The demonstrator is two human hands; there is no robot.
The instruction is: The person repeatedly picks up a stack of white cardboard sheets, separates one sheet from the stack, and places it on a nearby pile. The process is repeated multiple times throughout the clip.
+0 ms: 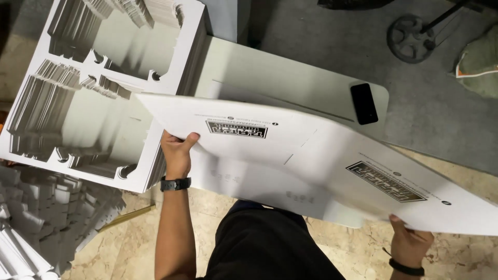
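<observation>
- Leftmost, a stack of die-cut waste sheets lies on the floor, its cut-out windows showing layered edges; loose offcuts pile up near it.
- Next, the left hand, a black watch on its wrist, pinches the near-left edge of a large white card sheet, thumb on top.
- The sheet's long axis runs from left to near right, spanning between both hands and bowing slightly; it bears two black printed blocks and faint crease lines.
- Beneath it lie more flat sheets, a black phone resting on the far one.
- At the near right, the right hand grips the sheet's lower edge, fingers probably curled beneath, though they are hidden.
</observation>
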